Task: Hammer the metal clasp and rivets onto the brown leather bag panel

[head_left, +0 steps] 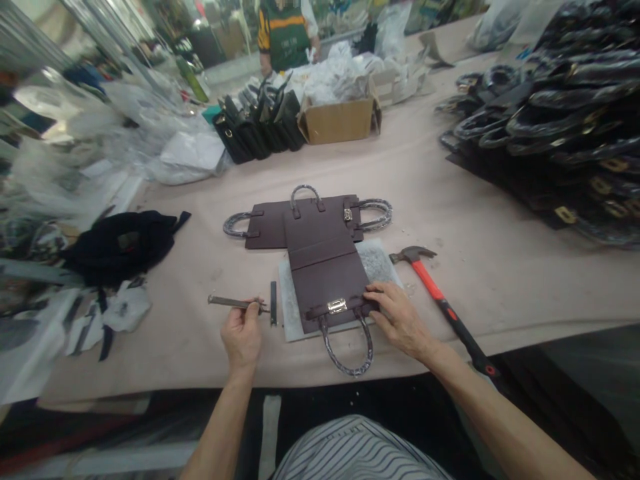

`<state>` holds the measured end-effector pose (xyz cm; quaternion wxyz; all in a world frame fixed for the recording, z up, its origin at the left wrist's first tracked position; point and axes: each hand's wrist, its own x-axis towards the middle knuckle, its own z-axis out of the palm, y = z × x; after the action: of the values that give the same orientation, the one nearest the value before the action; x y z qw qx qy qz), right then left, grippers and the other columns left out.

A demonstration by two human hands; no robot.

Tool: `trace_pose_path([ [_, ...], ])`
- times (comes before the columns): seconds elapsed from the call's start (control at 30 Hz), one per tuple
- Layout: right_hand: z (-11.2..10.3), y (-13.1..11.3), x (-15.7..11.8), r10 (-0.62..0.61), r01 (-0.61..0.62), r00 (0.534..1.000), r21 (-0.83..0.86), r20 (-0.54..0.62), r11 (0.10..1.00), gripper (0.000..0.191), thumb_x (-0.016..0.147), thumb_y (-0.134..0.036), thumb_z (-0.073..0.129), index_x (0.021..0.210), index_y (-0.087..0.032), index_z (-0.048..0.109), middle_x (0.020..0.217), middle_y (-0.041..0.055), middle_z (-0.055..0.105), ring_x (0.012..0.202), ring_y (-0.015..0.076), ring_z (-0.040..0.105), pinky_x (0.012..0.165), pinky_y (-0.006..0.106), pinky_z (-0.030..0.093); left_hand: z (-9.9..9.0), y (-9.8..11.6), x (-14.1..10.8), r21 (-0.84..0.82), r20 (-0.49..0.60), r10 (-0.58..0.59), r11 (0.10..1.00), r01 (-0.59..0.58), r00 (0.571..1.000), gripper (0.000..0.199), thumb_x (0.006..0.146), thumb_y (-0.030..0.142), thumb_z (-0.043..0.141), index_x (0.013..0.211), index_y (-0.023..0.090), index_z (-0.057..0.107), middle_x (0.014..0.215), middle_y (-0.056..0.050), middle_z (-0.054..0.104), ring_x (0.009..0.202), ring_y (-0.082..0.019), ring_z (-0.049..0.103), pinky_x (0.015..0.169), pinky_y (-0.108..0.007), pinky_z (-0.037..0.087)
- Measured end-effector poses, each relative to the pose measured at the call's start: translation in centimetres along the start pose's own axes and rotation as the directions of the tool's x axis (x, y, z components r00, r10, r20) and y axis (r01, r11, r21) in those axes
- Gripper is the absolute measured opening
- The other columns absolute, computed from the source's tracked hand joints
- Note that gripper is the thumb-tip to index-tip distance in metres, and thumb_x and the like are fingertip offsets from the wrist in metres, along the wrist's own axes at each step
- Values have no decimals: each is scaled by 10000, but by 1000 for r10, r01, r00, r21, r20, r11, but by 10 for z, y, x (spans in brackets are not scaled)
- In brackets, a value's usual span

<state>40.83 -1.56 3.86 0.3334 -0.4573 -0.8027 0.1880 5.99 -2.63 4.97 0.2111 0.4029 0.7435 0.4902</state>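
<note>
In my left hand is a slim metal rod, pinched between thumb and fingers and lying nearly level. Just right of its tip, a short dark strip lies on the table. My right hand has its fingers closed at the right edge of a dark brown leather handbag panel, beside the metal clasp. Plastic-wrapped handles extend from the panel towards me. Underneath is a pale slab. Another brown panel lies crosswise beyond, partly covered.
A claw hammer lies right of my right hand. Wrapped handbag pieces are piled at the right. Dark bags and a cardboard box stand at the back, near a person. Black cloth lies left.
</note>
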Motion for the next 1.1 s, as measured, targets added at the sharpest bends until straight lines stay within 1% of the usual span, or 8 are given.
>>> trace_pose_path([
  [0.17, -10, -4, -16, -47, 48, 998, -23, 37, 999, 298, 928, -117, 482, 1165, -230, 622, 1308, 127, 590, 1259, 273, 546, 1071, 550, 483, -27, -22, 19, 193, -67, -88, 976, 99, 994, 422, 782, 523, 636, 984, 171, 752, 930, -94, 768, 967, -308, 719, 982, -519, 542],
  [0.27, -12, -7, -21, -56, 62, 995, -74, 79, 995, 336, 915, -104, 483, 1195, -228, 622, 1335, 131, 573, 1268, 282, 532, 1082, 572, 468, -33, -28, 21, 254, -85, -116, 958, 134, 990, 423, 758, 522, 630, 948, 167, 758, 875, -93, 761, 938, -322, 715, 995, -543, 526],
  [0.33, -13, -8, -22, -57, 67, 994, -102, 97, 993, 368, 905, -93, 483, 1217, -226, 623, 1341, 134, 562, 1260, 289, 527, 1071, 573, 471, -31, -28, 18, 226, -83, -122, 964, 138, 989, 428, 762, 520, 626, 962, 164, 755, 890, -95, 764, 928, -316, 718, 986, -535, 535],
  [0.5, -14, -10, -19, -57, 75, 989, -132, 136, 988, 425, 900, -88, 482, 1277, -238, 606, 1353, 134, 520, 1248, 298, 499, 1047, 563, 475, -12, -14, 0, 97, -54, -72, 992, 77, 996, 435, 778, 525, 657, 1015, 172, 749, 951, -92, 773, 974, -303, 723, 982, -505, 550],
  [0.63, -15, -12, -17, -39, 63, 986, -145, 164, 987, 459, 880, -63, 489, 1299, -219, 594, 1350, 147, 502, 1221, 298, 493, 1011, 533, 482, 9, 8, -18, -10, 42, 7, 1000, -6, 999, 377, 817, 487, 660, 1014, 178, 744, 995, -88, 773, 981, -278, 722, 991, -467, 552],
  [0.83, -12, -12, -16, -21, 35, 987, -88, 159, 995, 424, 878, -85, 522, 1280, -206, 583, 1338, 140, 516, 1237, 299, 482, 1059, 555, 420, 35, 36, -38, -88, 168, 111, 991, -97, 979, 326, 871, 454, 651, 1029, 182, 736, 1038, -86, 768, 978, -253, 716, 916, -390, 566],
  [0.97, -10, -10, -16, 7, -1, 986, -34, 166, 999, 399, 872, -91, 537, 1247, -218, 590, 1318, 122, 533, 1228, 292, 493, 1088, 574, 378, 48, 46, -46, -119, 222, 159, 984, -135, 962, 284, 894, 426, 646, 1024, 192, 741, 1049, -79, 770, 995, -242, 717, 902, -365, 566],
  [1.1, -8, -11, -15, 37, -34, 985, -24, 170, 999, 396, 861, -64, 520, 1217, -218, 597, 1301, 121, 542, 1236, 289, 494, 1089, 560, 384, 59, 52, -50, -160, 265, 184, 976, -145, 946, 267, 896, 414, 657, 1027, 200, 748, 1050, -72, 775, 997, -236, 723, 909, -365, 578],
])
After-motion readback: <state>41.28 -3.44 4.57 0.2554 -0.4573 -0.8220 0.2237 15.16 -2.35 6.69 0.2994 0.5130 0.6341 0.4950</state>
